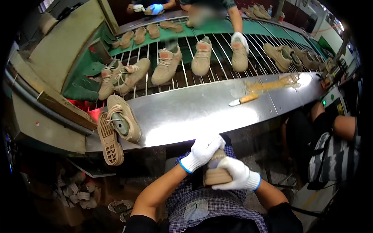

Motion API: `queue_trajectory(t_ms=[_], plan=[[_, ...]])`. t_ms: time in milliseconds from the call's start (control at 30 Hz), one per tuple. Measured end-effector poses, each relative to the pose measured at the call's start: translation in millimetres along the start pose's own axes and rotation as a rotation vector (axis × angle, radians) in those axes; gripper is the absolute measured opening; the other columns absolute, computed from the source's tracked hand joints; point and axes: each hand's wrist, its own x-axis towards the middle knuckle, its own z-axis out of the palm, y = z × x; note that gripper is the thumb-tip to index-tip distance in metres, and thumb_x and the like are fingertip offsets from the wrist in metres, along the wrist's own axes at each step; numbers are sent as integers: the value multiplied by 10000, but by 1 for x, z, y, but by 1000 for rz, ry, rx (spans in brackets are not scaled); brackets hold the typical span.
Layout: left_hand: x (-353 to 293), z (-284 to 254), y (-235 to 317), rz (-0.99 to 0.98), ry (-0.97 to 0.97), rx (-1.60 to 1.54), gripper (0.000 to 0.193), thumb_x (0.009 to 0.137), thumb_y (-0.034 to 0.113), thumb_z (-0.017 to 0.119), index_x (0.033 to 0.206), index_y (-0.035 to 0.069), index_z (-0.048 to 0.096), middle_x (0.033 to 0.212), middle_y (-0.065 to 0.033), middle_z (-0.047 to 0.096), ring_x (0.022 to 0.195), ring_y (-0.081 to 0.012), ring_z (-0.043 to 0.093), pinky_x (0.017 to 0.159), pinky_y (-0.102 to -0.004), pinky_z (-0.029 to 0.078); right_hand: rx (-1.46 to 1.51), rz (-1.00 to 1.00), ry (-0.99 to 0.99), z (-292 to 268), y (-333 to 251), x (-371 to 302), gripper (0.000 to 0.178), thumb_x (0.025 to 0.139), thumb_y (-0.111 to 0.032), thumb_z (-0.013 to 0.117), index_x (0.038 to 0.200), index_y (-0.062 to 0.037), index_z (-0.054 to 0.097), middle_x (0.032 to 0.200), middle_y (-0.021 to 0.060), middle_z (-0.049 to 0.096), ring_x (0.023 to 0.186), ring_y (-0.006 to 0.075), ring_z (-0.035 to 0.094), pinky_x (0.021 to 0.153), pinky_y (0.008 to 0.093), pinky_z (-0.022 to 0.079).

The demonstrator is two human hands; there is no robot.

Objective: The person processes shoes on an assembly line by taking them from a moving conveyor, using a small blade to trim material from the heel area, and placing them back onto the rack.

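Note:
In front of my lap I hold a tan shoe (pixel 218 176) with a thick sole. My left hand (pixel 203 152), in a white knit glove with a blue cuff, is closed round its far end. My right hand (pixel 237 174), gloved the same way, grips the side by the thick sole. Much of the shoe is hidden by my gloves. On the metal ledge ahead to the left rests a tan lace-up shoe (pixel 123 118), with a loose tan sole (pixel 110 141) leaning beside it, tread outward. A knife with an orange handle (pixel 248 98) lies on the ledge to the right.
Beyond the metal ledge (pixel 186 112), a rack of metal rods carries several tan shoes (pixel 167 64) and soles (pixel 140 35). Across it, a co-worker's gloved hand (pixel 239 40) touches one shoe. Another person's gloved hands (pixel 155 8) are farther back. A striped bag (pixel 335 161) is at right.

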Motion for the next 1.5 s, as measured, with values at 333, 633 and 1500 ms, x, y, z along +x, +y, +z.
queue_trajectory(t_ms=[333,633,1500], plan=[[-107,10,61,42,39,439,647,723,287,975,1194,-8,644,1201,-202,662,1081,-341,686,942,-427,586,-16,44,153,11,1,-11,692,606,-353,949,1154,-75,631,1083,181,597,1028,393,592,910,479,499],[-85,1,35,191,211,436,724,684,319,1012,1188,14,591,1105,-160,648,933,-278,671,754,-359,579,57,11,139,5,28,12,680,616,-352,988,1132,-67,648,1105,153,585,1013,355,572,907,461,481],[-80,-18,25,-362,141,49,947,669,359,1038,1336,22,456,1027,-84,585,728,-91,524,608,-251,497,510,520,-61,-19,53,49,1010,563,-400,1060,1398,-86,587,1388,171,592,1316,327,567,1116,462,457]])
